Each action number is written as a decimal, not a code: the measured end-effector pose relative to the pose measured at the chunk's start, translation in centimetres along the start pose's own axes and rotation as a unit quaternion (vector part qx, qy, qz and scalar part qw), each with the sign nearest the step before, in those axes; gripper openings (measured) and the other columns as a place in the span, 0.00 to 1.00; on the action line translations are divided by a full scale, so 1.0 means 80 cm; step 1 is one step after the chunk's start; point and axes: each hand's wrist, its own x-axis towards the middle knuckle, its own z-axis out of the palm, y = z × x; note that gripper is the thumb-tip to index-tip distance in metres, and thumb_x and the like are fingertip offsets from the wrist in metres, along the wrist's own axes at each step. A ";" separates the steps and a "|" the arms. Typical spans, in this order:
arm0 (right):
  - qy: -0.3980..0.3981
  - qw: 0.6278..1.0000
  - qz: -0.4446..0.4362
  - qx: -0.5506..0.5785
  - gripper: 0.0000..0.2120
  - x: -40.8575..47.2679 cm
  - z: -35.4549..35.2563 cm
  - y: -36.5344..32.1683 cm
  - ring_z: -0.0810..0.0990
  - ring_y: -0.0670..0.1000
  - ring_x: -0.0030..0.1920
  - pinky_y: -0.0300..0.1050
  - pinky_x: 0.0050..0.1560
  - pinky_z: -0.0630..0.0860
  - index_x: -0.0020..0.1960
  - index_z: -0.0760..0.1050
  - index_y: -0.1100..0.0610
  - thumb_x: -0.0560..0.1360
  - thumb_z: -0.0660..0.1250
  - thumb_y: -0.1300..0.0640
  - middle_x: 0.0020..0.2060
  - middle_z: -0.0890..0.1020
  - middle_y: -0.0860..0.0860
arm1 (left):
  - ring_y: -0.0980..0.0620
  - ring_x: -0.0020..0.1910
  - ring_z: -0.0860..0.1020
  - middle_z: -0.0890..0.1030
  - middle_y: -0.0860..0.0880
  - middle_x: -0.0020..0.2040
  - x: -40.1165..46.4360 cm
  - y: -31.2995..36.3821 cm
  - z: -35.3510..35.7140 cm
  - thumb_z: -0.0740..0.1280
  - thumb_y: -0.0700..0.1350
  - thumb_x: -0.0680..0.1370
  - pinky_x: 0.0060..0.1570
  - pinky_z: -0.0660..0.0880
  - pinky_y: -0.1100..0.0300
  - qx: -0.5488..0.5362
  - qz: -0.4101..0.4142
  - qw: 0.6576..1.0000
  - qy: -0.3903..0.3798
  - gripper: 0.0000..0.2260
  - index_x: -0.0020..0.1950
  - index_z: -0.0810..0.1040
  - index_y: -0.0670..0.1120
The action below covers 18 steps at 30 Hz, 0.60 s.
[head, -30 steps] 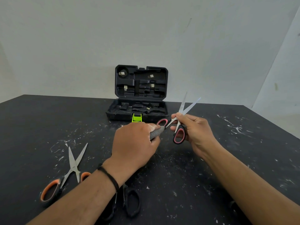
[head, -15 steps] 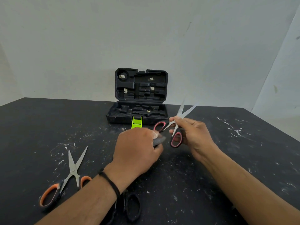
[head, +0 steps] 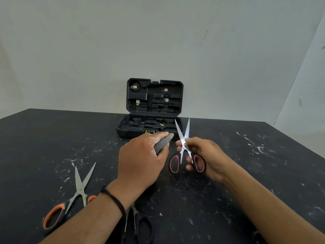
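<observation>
Far left, at about 8 o'clock from the hands, orange-handled scissors (head: 77, 196) lie open on the black table (head: 246, 173), blades toward 12. Black-handled scissors (head: 140, 228) lie at 6 o'clock, partly hidden under the left forearm.

The left hand (head: 140, 159) is curled round a grey sharpening stone (head: 163, 141), fingers wrapped over its lower part. The free end sticks out toward 1 o'clock, so its long axis runs roughly from 7 to 1.

Just to the right, the pink-handled scissors (head: 183, 147) are held above the table with the handles at 6 and the blades spread in a narrow V. One blade points to about 11, the other to just past 12. The right hand (head: 209, 155) pinches them near the pivot with thumb and fingertips, its other fingers curled round the right-hand handle loop.

The stone's tip sits just beside the 11 o'clock blade, at about 10 o'clock from the pivot, with a small gap between them. Stone and blade cross at an angle, and the left hand is the nearer one to close that gap. I judge that the stroke along the blade's edge would be its work, with the right hand holding the scissors steady.

An open, empty tool case (head: 154, 103) stands behind, at 12 o'clock.
</observation>
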 end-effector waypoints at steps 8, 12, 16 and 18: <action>-0.067 0.995 0.027 0.070 0.23 0.008 -0.011 0.003 0.74 0.49 0.33 0.42 0.30 0.74 0.60 0.80 0.68 0.75 0.53 0.59 0.48 0.82 0.58 | 0.62 0.53 0.81 0.84 0.62 0.55 0.000 -0.004 0.005 0.69 0.55 0.77 0.51 0.80 0.60 -0.014 0.016 1.000 -0.012 0.14 0.62 0.82 0.61; -0.069 0.995 0.020 0.067 0.24 0.012 -0.013 0.008 0.80 0.51 0.37 0.43 0.31 0.77 0.62 0.79 0.68 0.74 0.53 0.61 0.52 0.84 0.61 | 0.62 0.54 0.81 0.84 0.62 0.55 -0.002 -0.003 0.006 0.68 0.57 0.77 0.53 0.79 0.61 -0.011 0.027 0.999 -0.017 0.15 0.63 0.82 0.61; -0.073 0.995 0.023 0.067 0.23 0.011 -0.013 0.006 0.82 0.53 0.40 0.42 0.30 0.78 0.63 0.78 0.66 0.76 0.52 0.60 0.57 0.85 0.62 | 0.62 0.54 0.81 0.84 0.62 0.55 -0.002 -0.004 0.007 0.68 0.56 0.77 0.53 0.79 0.60 -0.012 0.026 0.999 -0.020 0.15 0.64 0.82 0.61; -0.084 0.994 0.021 0.066 0.23 0.009 -0.014 0.003 0.82 0.53 0.42 0.41 0.30 0.78 0.64 0.78 0.65 0.76 0.52 0.61 0.58 0.85 0.61 | 0.62 0.53 0.81 0.84 0.62 0.54 -0.002 -0.004 0.008 0.67 0.56 0.77 0.52 0.79 0.60 -0.015 0.027 0.999 -0.020 0.15 0.64 0.81 0.61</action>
